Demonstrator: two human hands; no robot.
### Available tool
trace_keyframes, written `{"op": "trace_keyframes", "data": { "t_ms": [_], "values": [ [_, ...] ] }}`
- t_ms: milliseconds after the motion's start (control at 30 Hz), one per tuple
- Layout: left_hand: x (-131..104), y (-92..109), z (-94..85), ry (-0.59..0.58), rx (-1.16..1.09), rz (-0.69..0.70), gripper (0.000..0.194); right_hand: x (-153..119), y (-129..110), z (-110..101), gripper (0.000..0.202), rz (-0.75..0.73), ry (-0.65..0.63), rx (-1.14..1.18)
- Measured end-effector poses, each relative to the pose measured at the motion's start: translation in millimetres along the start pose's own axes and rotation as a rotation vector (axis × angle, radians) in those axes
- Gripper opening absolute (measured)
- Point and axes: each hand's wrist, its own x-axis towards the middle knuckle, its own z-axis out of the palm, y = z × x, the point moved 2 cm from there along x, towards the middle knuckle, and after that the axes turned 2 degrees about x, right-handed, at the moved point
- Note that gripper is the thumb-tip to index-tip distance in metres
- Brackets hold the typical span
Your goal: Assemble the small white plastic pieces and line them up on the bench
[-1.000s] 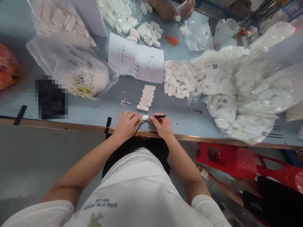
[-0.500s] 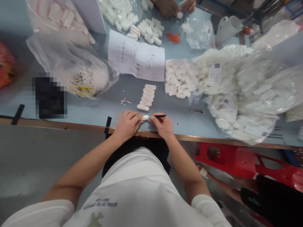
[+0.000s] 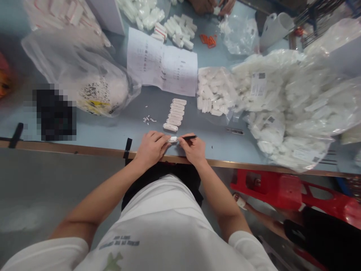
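Near the table's front edge, my left hand is closed on a small white plastic piece, whose right end sticks out past the fingertips. My right hand pinches a thin black pen-like tool, its tip at the right end of that piece. Just beyond the hands lies a slanting column of several similar white pieces. To its left, tiny white bits are scattered. A printed sheet lies behind the column.
Bags of white parts cover the right side, with tweezers before them. A clear bag lies left. Another person's hands work at the far side. Orange pieces lie near them. A red stool stands below right.
The view has shifted slightly. The black tool in my right hand tilts up a little more at its far end. Both hands keep their holds, and the other person's hands have moved slightly.
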Motion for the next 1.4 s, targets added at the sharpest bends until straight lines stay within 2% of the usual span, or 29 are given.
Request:
{"op": "trace_keyframes", "data": {
  "t_ms": [167,467,867,1267,1400],
  "values": [
    [0,1,0.4,-0.005,0.010,0.011,0.026,1,-6,3,0.036,-0.100,0.023,-0.102],
    [1,2,-0.7,-0.013,0.040,0.012,0.027,0,6,6,0.039,0.037,0.047,0.066],
    [1,3,-1.5,-0.025,0.050,0.011,0.027,2,0,5,0.036,0.006,0.019,-0.004],
    [0,2,-0.5,-0.027,0.031,0.002,0.028,4,-7,6,0.036,-0.088,-0.004,-0.158],
    [1,2,-1.4,-0.032,0.038,-0.002,0.027,3,-2,5,0.038,-0.043,0.024,-0.102]
  ]
}}
